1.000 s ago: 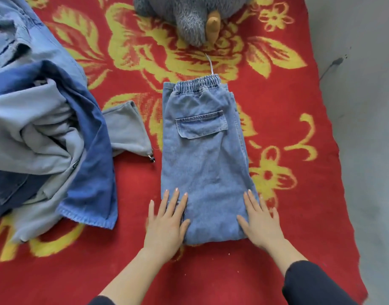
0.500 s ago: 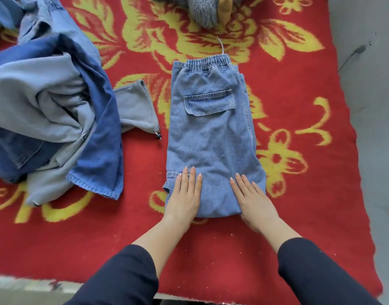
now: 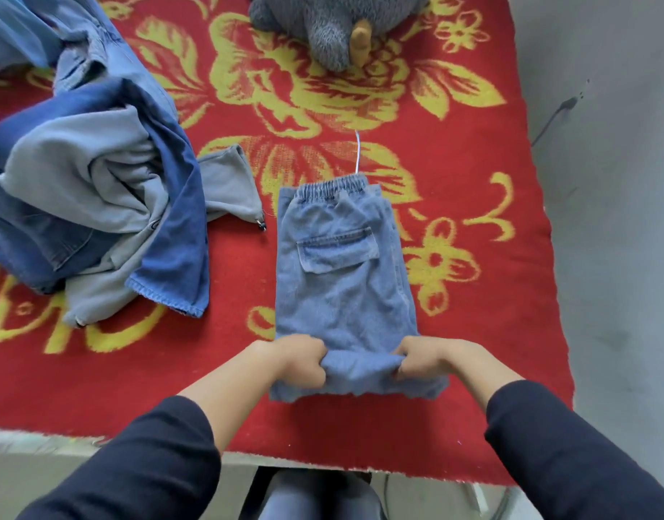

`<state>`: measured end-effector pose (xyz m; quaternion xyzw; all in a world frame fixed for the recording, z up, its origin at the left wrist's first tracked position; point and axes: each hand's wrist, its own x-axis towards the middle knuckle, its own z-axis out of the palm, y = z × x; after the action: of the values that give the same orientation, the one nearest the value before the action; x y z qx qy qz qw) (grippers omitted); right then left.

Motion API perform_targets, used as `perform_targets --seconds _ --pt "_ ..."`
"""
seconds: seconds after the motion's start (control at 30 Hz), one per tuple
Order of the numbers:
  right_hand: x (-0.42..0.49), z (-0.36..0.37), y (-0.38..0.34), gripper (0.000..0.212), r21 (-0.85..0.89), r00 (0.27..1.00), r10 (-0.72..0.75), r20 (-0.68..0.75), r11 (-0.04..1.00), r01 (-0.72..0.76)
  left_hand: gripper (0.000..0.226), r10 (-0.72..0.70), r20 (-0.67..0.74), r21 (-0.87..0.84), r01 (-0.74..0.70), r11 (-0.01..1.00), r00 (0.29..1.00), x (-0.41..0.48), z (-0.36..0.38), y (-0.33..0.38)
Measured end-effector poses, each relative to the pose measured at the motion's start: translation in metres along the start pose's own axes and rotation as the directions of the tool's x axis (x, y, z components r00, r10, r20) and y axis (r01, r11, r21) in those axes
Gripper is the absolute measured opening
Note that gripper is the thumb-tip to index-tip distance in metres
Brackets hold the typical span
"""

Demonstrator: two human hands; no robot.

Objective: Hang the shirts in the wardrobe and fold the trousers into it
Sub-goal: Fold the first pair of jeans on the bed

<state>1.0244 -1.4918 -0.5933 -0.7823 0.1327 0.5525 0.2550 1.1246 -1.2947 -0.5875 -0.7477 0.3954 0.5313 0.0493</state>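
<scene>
I see my left hand [image 3: 296,360] and right hand [image 3: 426,360] both clenched on the near edge of the folded denim trousers [image 3: 341,287], which lie on a red blanket [image 3: 492,332]. A clothes heap [image 3: 97,204] sits left of the trousers, and a grey plush toy [image 3: 334,28] lies beyond them.

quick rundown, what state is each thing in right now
trousers: folded into a narrow strip, lying on the blanket, near end bunched up
left hand: fingers curled, grips the trousers' near end
right hand: fingers curled, grips the same end
clothes pile: crumpled, unfolded
plush toy: lying at the blanket's far end
blanket: spread flat
</scene>
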Motion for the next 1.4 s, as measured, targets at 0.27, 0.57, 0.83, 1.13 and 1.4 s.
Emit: perform_targets --seconds 0.27,0.57,0.83,1.13,1.4 --pt "-0.021 0.013 0.006 0.021 0.235 0.969 0.063 0.240 0.964 -0.121 0.024 -0.058 0.290 -0.236 0.130 0.963 0.955 -0.011 0.012 0.004" --pt "0.003 -0.091 -0.016 0.026 0.249 0.917 -0.034 -0.398 0.958 0.144 0.019 -0.098 -0.140 -0.398 0.035 0.917 0.985 0.013 -0.080 -0.059" --pt "0.062 -0.093 -0.028 0.033 0.035 0.721 0.044 -0.692 0.999 -0.028 0.051 -0.072 -0.625 -0.117 -0.001 0.993 0.778 0.070 -0.064 -0.078" --pt "0.109 -0.115 -0.026 0.105 0.384 0.934 0.070 -0.352 0.920 0.075 0.085 -0.089 -0.263 -0.167 0.046 0.985 0.961 0.113 -0.091 -0.088" --pt "0.124 -0.129 -0.023 0.101 0.227 0.940 0.151 -0.306 0.971 -0.082 0.103 -0.114 -0.115 -0.328 0.071 0.942 0.987 0.128 -0.101 -0.099"
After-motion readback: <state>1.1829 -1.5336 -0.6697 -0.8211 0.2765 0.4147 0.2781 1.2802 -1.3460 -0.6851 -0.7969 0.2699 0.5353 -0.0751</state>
